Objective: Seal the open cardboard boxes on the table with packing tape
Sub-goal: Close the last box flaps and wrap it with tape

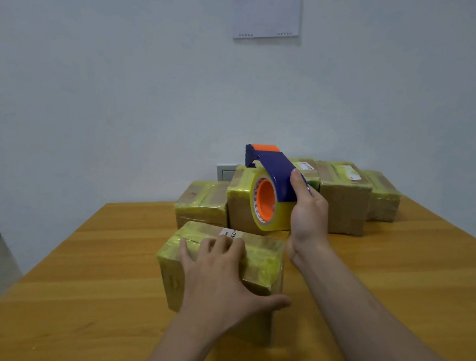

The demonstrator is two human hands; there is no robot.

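Hands stay apart in the head view, each on its own thing. The left hand point(217, 278) lies on top of the nearest cardboard box point(265, 258), fingers spread and fairly straight, thumb stretched toward the right along the near edge; it presses rather than grips. That box stands on the wooden table point(105, 255), its top wrapped in yellowish tape, a white label partly under the fingertips. The right hand point(310, 211) is curled round the blue tape dispenser point(274, 170), held in the air above the far end of the box, its tape roll point(278, 216) showing an orange core. Behind, more taped boxes point(343, 200) stand in a row near the wall, below a paper sheet point(267, 11).
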